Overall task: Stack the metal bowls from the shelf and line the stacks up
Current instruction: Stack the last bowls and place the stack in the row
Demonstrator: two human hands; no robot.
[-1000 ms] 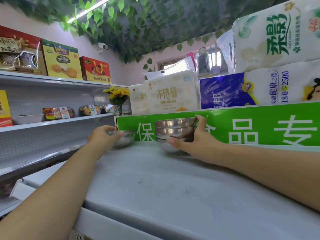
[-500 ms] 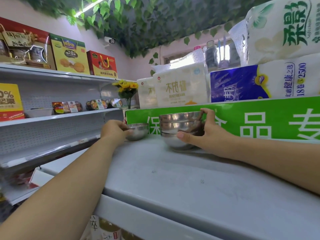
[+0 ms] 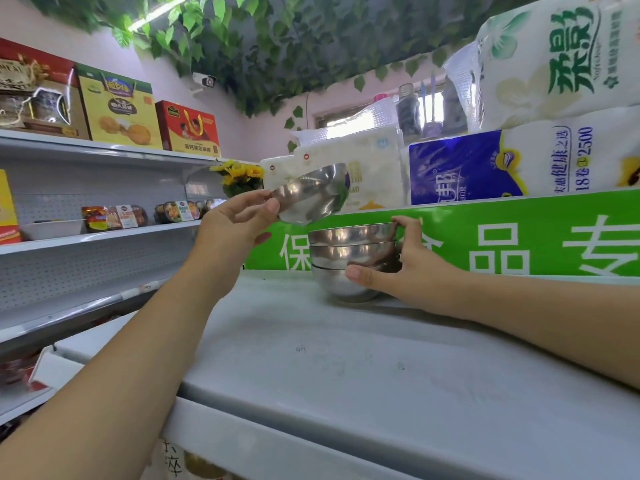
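Observation:
A stack of three metal bowls [image 3: 349, 258] stands on the grey shelf [image 3: 346, 358] against the green sign. My right hand [image 3: 405, 271] grips the stack from the right, thumb across the lowest bowl and fingers on the top rim. My left hand [image 3: 235, 226] holds a single metal bowl [image 3: 311, 195] by its rim, tilted, in the air just above and to the left of the stack. The single bowl does not touch the stack.
A green sign with white characters [image 3: 485, 237] runs behind the stack. Tissue and toilet-paper packs [image 3: 485, 164] sit above it. On the left, wall shelves [image 3: 86, 233] carry boxes and food trays. A sunflower pot [image 3: 242, 178] stands behind my left hand.
My left hand has lifted the single bowl off the shelf and carried it up and right, over the stack. My right hand has stayed on the stack.

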